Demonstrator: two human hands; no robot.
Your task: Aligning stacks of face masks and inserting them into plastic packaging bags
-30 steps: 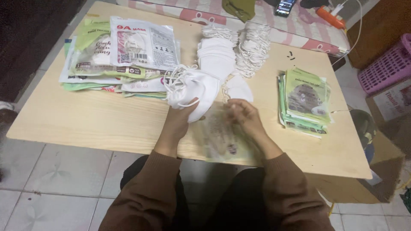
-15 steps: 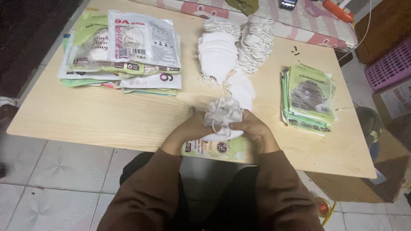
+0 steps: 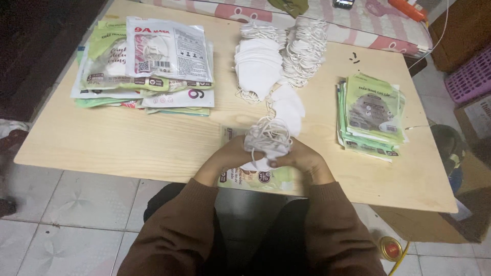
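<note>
1. my left hand (image 3: 227, 158) and right hand (image 3: 302, 158) sit together at the near edge of the bench (image 3: 102, 143), both closed around one bundle.
2. that bundle is a folded white mask (image 3: 267, 140) with its ear loops bunched on top; each grip is tight on it, left from one side, right from the other.
3. under my hands lies a flat green packet (image 3: 255, 179), partly covered.
4. just beyond the bundle, loose white masks (image 3: 258, 66) stand in a stack, a heap of looped masks (image 3: 306, 51) beside them.
5. far left: a pile of large packets (image 3: 148, 66). right: a smaller stack of green packets (image 3: 371, 115), well apart from my hands.
</note>
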